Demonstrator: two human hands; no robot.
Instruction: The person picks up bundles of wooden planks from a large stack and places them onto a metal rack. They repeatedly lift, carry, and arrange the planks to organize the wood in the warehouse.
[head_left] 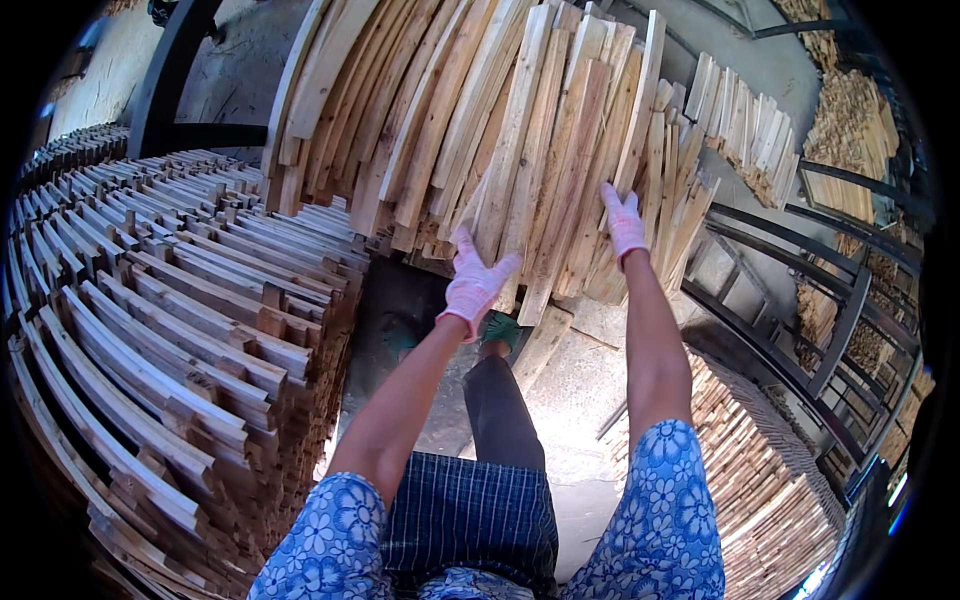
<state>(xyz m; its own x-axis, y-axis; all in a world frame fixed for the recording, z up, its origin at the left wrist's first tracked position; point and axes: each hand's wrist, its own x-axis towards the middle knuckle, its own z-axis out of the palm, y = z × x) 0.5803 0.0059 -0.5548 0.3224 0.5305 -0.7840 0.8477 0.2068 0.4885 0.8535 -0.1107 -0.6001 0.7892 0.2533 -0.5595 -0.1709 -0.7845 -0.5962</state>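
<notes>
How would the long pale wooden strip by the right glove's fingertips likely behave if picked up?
Probably stiff: the strip looks like solid wood, with no sag visible. Likely not very slippery: its surface looks bare, and the right hand is gloved. Might nudge the neighbouring strips, since they're packed close beside it.

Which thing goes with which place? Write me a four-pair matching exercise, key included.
1. Fanned pile of pale wooden strips
2. Stack of spaced wooden slats
3. Dark blue checked cloth
4. Blue floral-print sleeves

A. Picture's lower middle
B. Picture's left side
C. Either side of the cloth
D. At the pink-gloved left hand and right hand

Pairs: 1-D, 2-B, 3-A, 4-C
</notes>
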